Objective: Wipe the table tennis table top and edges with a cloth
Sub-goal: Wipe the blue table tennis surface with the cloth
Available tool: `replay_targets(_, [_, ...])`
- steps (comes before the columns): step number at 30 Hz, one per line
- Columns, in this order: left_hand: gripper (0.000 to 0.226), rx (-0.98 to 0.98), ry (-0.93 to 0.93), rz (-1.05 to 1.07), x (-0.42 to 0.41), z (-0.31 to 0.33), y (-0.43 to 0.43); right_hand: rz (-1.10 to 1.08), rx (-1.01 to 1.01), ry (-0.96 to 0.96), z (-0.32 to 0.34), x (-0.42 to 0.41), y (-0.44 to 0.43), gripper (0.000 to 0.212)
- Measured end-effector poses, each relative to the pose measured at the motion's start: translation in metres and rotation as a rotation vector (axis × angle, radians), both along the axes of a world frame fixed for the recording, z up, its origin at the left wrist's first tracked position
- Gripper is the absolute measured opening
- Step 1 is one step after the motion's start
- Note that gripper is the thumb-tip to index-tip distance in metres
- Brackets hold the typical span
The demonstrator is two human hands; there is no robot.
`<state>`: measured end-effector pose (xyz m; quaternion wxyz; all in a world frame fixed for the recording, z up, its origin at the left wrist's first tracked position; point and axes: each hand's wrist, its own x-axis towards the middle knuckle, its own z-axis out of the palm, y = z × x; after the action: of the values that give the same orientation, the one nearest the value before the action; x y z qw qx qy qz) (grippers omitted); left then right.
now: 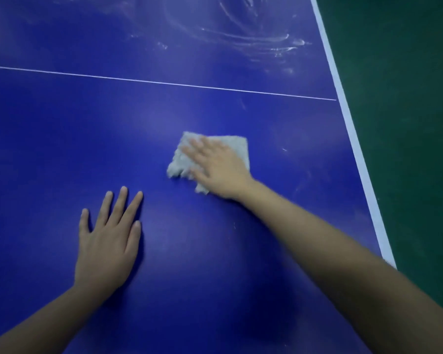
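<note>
Cloth (234, 148) under flat right hand (216, 169), near white edge stripe (354, 141); left hand (105, 241) flat on table (62, 136).

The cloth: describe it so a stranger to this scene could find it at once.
On the blue table, look this side of the thin white line. Right of the middle lies the cloth, pressed flat under the right hand. It is the only pale, fuzzy thing there; the left hand rests on bare table.

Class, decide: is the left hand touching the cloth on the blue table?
Apart. The head view shows bare blue table between the left hand and the cloth, which lies under the right hand.
</note>
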<state>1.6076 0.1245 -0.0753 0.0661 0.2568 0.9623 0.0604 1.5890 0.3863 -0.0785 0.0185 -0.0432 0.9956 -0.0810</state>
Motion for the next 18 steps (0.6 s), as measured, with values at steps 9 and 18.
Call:
replay_targets(9, [0.055,-0.002,0.033,-0.011,-0.002,-0.001,0.001,-0.867,-0.021,0.094,-0.004,-0.081,0.064,0.057])
replay_targets(18, [0.057,0.015,0.006,0.007,-0.003,-0.002,0.0,-0.661,0.077,0.146,-0.004,-0.05,0.132,0.043])
